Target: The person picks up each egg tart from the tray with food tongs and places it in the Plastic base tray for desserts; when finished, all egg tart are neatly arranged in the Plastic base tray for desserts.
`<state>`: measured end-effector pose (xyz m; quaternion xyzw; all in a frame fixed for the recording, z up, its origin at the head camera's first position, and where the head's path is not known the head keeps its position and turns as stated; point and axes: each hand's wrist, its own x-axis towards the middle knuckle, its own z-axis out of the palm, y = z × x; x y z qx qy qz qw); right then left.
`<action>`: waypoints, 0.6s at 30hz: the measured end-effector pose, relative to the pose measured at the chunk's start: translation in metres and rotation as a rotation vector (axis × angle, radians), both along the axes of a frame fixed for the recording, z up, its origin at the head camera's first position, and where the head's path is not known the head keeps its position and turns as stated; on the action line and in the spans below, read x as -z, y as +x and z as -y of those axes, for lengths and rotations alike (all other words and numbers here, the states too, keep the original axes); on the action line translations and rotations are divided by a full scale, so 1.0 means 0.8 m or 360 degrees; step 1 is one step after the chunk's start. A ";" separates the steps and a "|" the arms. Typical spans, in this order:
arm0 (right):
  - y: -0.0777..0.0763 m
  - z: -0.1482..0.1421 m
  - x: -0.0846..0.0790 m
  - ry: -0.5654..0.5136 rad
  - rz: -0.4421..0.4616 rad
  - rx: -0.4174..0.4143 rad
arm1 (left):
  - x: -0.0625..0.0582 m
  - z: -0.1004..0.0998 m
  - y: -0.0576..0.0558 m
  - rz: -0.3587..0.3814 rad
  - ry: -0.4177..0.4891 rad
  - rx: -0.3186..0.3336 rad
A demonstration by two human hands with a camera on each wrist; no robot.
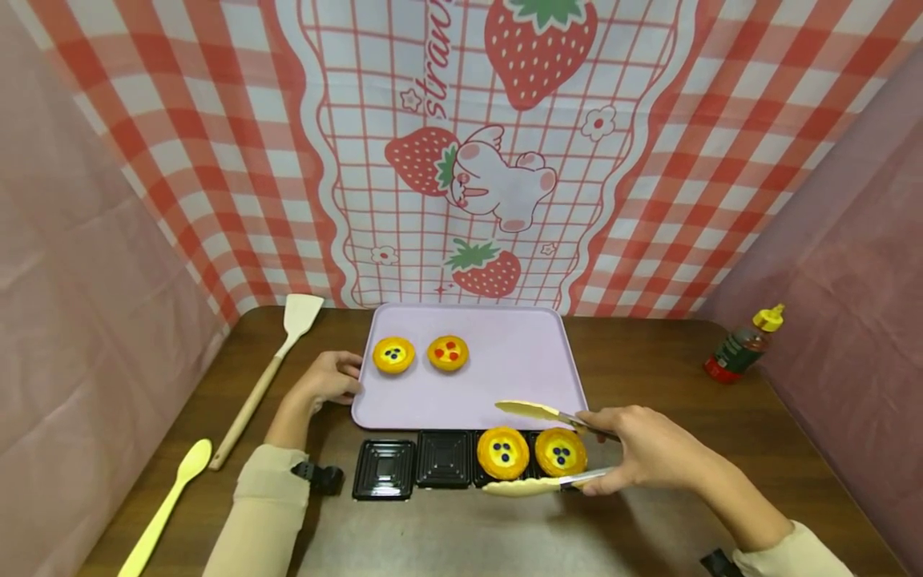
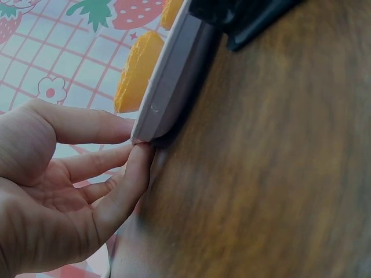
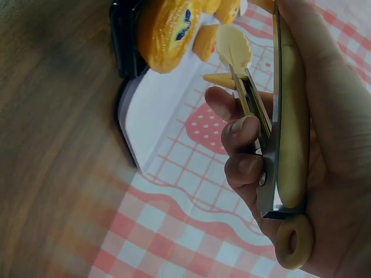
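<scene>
At the left side of the lilac tray (image 1: pixel 512 353), my left hand (image 1: pixel 332 378) pinches the rim between thumb and fingers, as the left wrist view shows. Two egg tarts lie on that tray: one with blue berries (image 1: pixel 393 355), the other with red pieces (image 1: pixel 448 353). My right hand (image 1: pixel 645 449) grips a pair of tongs (image 1: pixel 530 409) with cream tips. Their arms are spread, one on the far side and one on the near side of two blueberry tarts, a left one (image 1: pixel 502 453) and a right one (image 1: pixel 560 453), which sit in small black holders before the tray.
Two black holders without tarts, an outer one (image 1: pixel 384 470) and an inner one (image 1: pixel 445 460), stand left of the filled ones. A white spatula (image 1: pixel 263 385) and yellow spoon (image 1: pixel 162 513) lie at left. A sauce bottle (image 1: pixel 739 353) stands at the right back.
</scene>
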<state>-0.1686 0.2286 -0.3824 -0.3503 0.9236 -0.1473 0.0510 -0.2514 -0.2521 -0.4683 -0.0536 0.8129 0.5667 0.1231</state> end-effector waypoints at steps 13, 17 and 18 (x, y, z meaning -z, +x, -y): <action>0.000 0.002 -0.009 -0.0192 -0.0060 -0.0039 | 0.002 -0.001 0.001 0.0011 -0.0007 -0.0022; -0.003 0.008 -0.017 -0.0234 -0.0085 -0.0067 | 0.003 -0.001 0.001 0.0003 -0.0008 -0.0025; -0.004 0.010 -0.019 -0.0229 -0.0092 -0.0070 | 0.003 -0.001 0.001 0.0001 -0.0011 -0.0025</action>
